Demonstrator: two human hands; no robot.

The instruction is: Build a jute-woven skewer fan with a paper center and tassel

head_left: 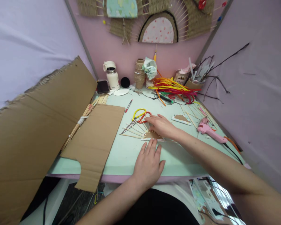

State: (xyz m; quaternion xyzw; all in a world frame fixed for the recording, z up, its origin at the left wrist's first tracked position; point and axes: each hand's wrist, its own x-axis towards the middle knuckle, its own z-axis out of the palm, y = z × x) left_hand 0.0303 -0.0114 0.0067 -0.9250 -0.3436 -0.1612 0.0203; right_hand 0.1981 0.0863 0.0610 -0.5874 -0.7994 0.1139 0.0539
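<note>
Two bare hands lean in over a pale green table (178, 159), a tall cardboard panel (44, 125) rising well to the left of the grip and a smaller cardboard sheet (96, 134) lying between that panel and the left hand (149, 162). Beyond the right hand (162, 125) spreads a heap of red, yellow and orange strands (175, 87); a pink glue gun (212, 132) rests well to its right. Directly under the hands lies a half-round cardboard fan (152, 135) — thin wooden sticks (132, 135) radiating from its curved edge — with scissors (135, 120) (one loop yellow, one red) just beyond. A second half-round piece (181, 118) sits near the right hand, on its far side, and a slim pen (128, 106) farther off, up and left of the grip.

The left hand is laid flat, fingers slightly apart, tips at the fan's straight edge, clasping nothing. The right reaches over the sticks with fingers bent; from this angle, whether it pinches one cannot be told.

The fan looks light, fairly stiff and not slippery, though its slim sticks could snap or work loose — the cardboard middle or straight edge seems the safer hold. No brand or writing is legible; markings on a wrapped jar (181, 77) behind the strands are too small.
</note>
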